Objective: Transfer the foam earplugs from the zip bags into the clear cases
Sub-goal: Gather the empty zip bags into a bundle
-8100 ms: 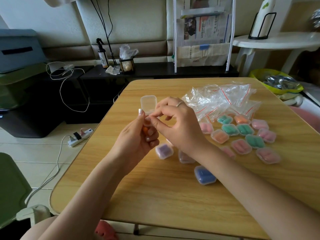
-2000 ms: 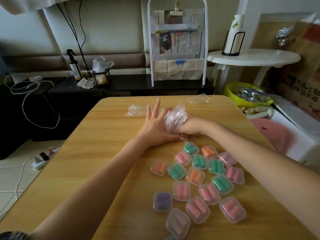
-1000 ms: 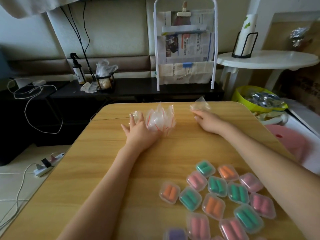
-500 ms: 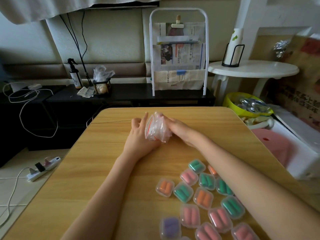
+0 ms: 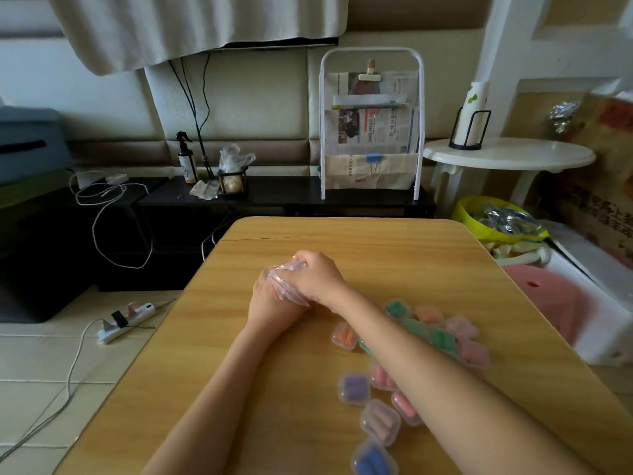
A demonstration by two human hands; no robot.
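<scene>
A crumpled bundle of clear zip bags (image 5: 286,282) with red seal lines is pressed between both hands at the middle of the wooden table (image 5: 376,241). My left hand (image 5: 265,303) lies under and beside the bundle. My right hand (image 5: 318,277) is closed over it from above. Several small clear cases holding coloured earplugs lie on the table near me to the right: an orange one (image 5: 344,337), a purple one (image 5: 352,388), a blue one (image 5: 373,460), green ones (image 5: 397,308) and pink ones (image 5: 474,353). My right forearm hides part of this group.
A white newspaper rack (image 5: 371,125) stands on a black bench beyond the table's far edge. A round white side table (image 5: 507,156) and a yellow basin (image 5: 493,221) are at the right. A power strip (image 5: 126,322) and cables lie on the floor at the left.
The scattered zip bags were gathered into one bundle. My right hand has closed down over it against my left hand. The view has shifted so the filled cases sit lower right.
</scene>
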